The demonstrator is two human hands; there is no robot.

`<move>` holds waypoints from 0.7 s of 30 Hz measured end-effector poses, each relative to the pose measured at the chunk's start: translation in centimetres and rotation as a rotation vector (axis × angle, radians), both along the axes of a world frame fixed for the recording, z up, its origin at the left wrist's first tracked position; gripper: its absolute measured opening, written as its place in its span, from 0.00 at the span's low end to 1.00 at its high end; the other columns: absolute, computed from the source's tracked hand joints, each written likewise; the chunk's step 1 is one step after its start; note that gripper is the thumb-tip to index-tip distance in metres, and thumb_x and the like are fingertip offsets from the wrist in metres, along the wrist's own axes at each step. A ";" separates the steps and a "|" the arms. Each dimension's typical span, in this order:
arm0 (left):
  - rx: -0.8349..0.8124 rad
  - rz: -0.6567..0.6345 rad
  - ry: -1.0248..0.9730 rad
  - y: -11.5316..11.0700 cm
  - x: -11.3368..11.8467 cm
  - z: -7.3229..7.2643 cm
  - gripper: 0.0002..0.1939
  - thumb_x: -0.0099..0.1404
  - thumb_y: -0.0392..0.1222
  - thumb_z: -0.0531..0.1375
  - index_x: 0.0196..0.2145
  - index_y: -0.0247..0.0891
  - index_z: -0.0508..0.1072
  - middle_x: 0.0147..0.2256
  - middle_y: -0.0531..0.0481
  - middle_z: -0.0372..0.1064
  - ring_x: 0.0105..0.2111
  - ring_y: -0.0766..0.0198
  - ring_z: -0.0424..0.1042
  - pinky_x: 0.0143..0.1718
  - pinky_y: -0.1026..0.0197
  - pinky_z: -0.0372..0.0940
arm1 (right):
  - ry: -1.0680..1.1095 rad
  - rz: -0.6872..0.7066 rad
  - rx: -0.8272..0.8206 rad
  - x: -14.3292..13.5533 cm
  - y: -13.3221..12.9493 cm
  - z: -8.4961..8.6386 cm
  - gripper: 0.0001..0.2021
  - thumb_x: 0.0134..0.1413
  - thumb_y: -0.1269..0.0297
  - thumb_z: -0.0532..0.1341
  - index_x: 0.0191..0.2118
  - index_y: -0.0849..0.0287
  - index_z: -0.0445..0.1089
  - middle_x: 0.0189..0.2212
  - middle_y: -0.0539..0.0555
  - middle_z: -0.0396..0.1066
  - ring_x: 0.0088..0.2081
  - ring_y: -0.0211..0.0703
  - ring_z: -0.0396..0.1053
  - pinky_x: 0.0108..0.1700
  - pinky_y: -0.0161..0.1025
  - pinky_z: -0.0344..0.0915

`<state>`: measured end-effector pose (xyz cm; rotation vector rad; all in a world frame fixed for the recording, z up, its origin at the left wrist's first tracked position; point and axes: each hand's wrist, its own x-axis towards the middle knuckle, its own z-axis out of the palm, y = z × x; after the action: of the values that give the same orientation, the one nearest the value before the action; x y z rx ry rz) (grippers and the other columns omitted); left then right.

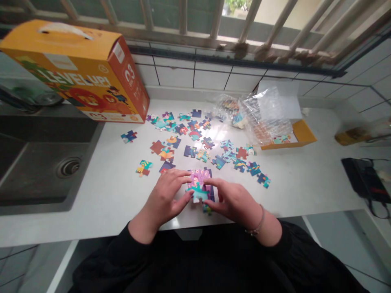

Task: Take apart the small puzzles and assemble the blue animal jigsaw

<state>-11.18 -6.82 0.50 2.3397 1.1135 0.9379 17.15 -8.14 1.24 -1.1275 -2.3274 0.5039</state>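
Note:
Near the counter's front edge, a small joined group of purple and teal puzzle pieces (200, 190) is between my two hands. My left hand (168, 193) has its thumb and fingertips on the group's left side. From the right, my right hand (229, 200) pinches the group's edge between thumb and index finger. A dark piece edge shows behind the group, and a small green piece (207, 209) lies just below it, partly under my right hand. Many loose puzzle pieces (203, 154) lie spread on the white counter beyond my hands.
A large orange box (82, 81) stands at the back left, beside a metal sink (39, 162). Clear plastic wrapping (264, 116) lies over an open yellow box (301, 134) at the back right. A black device (365, 179) is at the far right, below a bottle (351, 136).

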 end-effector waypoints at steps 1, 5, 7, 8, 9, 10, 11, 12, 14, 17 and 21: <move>-0.005 -0.050 0.035 -0.3 -0.1 0.0 0.16 0.78 0.43 0.65 0.60 0.43 0.74 0.60 0.40 0.79 0.62 0.48 0.77 0.68 0.39 0.68 | 0.007 0.028 -0.007 -0.6 -0.9 -0.4 0.24 0.74 0.54 0.68 0.67 0.55 0.67 0.49 0.57 0.85 0.38 0.45 0.84 0.40 0.39 0.78; -0.011 -0.176 0.132 -1.9 -0.3 -0.3 0.23 0.75 0.51 0.70 0.63 0.43 0.74 0.60 0.40 0.80 0.62 0.46 0.77 0.71 0.37 0.63 | 0.023 0.064 -0.018 -1.8 -2.8 -1.6 0.26 0.76 0.50 0.66 0.69 0.56 0.65 0.54 0.60 0.85 0.44 0.48 0.87 0.42 0.40 0.80; -0.005 -0.189 0.149 -2.5 -0.5 -0.5 0.23 0.75 0.53 0.70 0.61 0.43 0.75 0.59 0.40 0.81 0.60 0.46 0.78 0.70 0.38 0.64 | 0.038 0.064 -0.018 -1.8 -3.1 -2.0 0.24 0.77 0.50 0.65 0.68 0.56 0.66 0.53 0.60 0.85 0.43 0.48 0.87 0.42 0.40 0.80; -0.006 -0.191 0.157 -2.8 -0.6 -0.6 0.22 0.75 0.52 0.70 0.61 0.43 0.75 0.58 0.40 0.81 0.60 0.47 0.78 0.70 0.38 0.64 | 0.045 0.067 -0.016 -1.6 -3.2 -2.2 0.23 0.77 0.50 0.64 0.67 0.56 0.67 0.52 0.60 0.85 0.43 0.48 0.87 0.42 0.40 0.81; -0.008 -0.193 0.163 -3.0 -0.7 -0.6 0.21 0.76 0.51 0.70 0.61 0.43 0.75 0.58 0.41 0.81 0.60 0.47 0.78 0.70 0.39 0.64 | 0.051 0.069 -0.012 -1.4 -3.2 -2.4 0.22 0.78 0.50 0.64 0.67 0.56 0.67 0.51 0.60 0.86 0.43 0.48 0.87 0.42 0.39 0.81; -0.011 -0.194 0.168 -3.1 -0.8 -0.7 0.20 0.76 0.50 0.69 0.61 0.43 0.75 0.58 0.41 0.81 0.60 0.47 0.78 0.70 0.39 0.64 | 0.053 0.071 -0.010 -1.1 -3.3 -2.5 0.22 0.78 0.50 0.64 0.66 0.56 0.68 0.51 0.59 0.86 0.43 0.48 0.87 0.42 0.39 0.80; -0.014 -0.194 0.171 -3.2 -0.9 -0.7 0.20 0.76 0.50 0.69 0.61 0.43 0.76 0.58 0.41 0.81 0.60 0.47 0.78 0.70 0.39 0.64 | 0.052 0.073 -0.013 -0.8 -3.4 -2.7 0.21 0.78 0.50 0.64 0.66 0.56 0.68 0.51 0.59 0.86 0.43 0.47 0.87 0.42 0.39 0.80; -0.020 -0.193 0.173 -3.2 -0.9 -0.7 0.19 0.77 0.49 0.69 0.61 0.43 0.76 0.59 0.41 0.81 0.60 0.47 0.77 0.70 0.39 0.64 | 0.048 0.075 -0.020 -0.5 -3.4 -2.8 0.22 0.78 0.50 0.64 0.66 0.56 0.68 0.51 0.59 0.86 0.43 0.47 0.87 0.41 0.39 0.80; -0.034 -0.194 0.178 -3.1 -1.0 -0.8 0.18 0.77 0.49 0.69 0.60 0.44 0.77 0.59 0.42 0.81 0.61 0.48 0.77 0.70 0.39 0.64 | 0.039 0.075 -0.032 0.0 -3.5 -3.0 0.22 0.77 0.51 0.66 0.67 0.55 0.68 0.51 0.58 0.86 0.42 0.46 0.87 0.42 0.39 0.80; -0.040 -0.200 0.186 -3.0 -0.9 -0.8 0.16 0.77 0.47 0.68 0.59 0.44 0.78 0.59 0.43 0.81 0.60 0.48 0.76 0.69 0.40 0.63 | 0.037 0.078 -0.022 0.3 -3.5 -3.1 0.21 0.76 0.52 0.68 0.65 0.54 0.70 0.52 0.59 0.86 0.44 0.47 0.87 0.43 0.39 0.81; -0.031 -0.201 0.193 -3.0 -0.7 -0.4 0.11 0.77 0.44 0.67 0.55 0.45 0.80 0.56 0.45 0.82 0.58 0.50 0.77 0.68 0.41 0.63 | 0.058 0.098 0.034 0.2 -3.4 -2.7 0.17 0.75 0.53 0.69 0.60 0.55 0.74 0.56 0.60 0.84 0.49 0.48 0.87 0.45 0.40 0.82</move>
<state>-11.90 -9.81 0.09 2.5011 0.9317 0.6306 17.38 -11.53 -1.47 -0.9739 -2.3405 0.5241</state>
